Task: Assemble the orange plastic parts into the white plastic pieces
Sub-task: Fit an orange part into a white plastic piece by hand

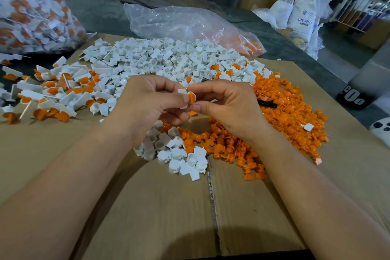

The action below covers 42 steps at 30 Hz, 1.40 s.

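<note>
My left hand point(150, 101) pinches a small white plastic piece point(182, 91) above the cardboard. My right hand point(226, 101) pinches an orange plastic part point(192, 97) and holds it against the white piece, the two touching between my fingertips. Below and beyond my hands lies a heap of loose white pieces point(168, 63). A heap of loose orange parts point(289, 107) spreads to the right. Joined orange-and-white pieces point(52, 93) lie scattered at the left.
Flattened cardboard point(147, 207) covers the table. A clear bag of joined pieces point(31, 10) stands at the far left. A crumpled clear bag with orange parts point(190, 23) lies behind the heaps. A black marker point(267, 104) rests among the orange parts. Boxes and white sacks point(304, 12) stand behind.
</note>
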### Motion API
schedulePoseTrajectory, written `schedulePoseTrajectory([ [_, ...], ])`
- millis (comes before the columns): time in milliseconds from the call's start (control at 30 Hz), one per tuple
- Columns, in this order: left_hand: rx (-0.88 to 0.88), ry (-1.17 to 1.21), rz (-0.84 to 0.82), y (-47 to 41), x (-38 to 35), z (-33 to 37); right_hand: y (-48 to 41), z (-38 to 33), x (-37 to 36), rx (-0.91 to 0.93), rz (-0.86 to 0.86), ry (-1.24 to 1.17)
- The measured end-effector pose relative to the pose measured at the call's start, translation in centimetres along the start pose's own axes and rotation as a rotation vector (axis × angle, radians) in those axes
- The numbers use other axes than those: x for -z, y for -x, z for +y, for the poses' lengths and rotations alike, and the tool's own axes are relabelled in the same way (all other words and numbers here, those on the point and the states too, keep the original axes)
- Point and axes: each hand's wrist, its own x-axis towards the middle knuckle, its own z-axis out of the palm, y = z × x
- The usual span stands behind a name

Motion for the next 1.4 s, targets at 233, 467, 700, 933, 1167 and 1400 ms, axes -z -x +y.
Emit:
schedulePoseTrajectory([
  [233,0.108,0.110,-0.002,-0.22,0.14,0.13,-0.05,0.14,-0.05,-0.044,-0.006,-0.018],
  [467,0.122,0.107,-0.023,-0.15,0.16,0.21,0.01,0.12,-0.10,-0.024,0.009,0.005],
  [700,0.102,0.102,-0.017,0.05,0.06,0.26,0.03,0.33,-0.10,-0.014,0.014,0.018],
  [933,0.083,0.065,-0.010,0.10,0.00,0.21,0.00,0.28,-0.03,-0.022,0.012,0.031],
  [1167,0.069,0.059,-0.027,0.16,0.08,0.27,0.04,0.08,0.02,-0.016,0.023,0.031],
  [1400,0.070,0.031,0.015,0.02,0.20,0.11,0.08,-0.14,0.13,0.038,-0.022,0.046],
])
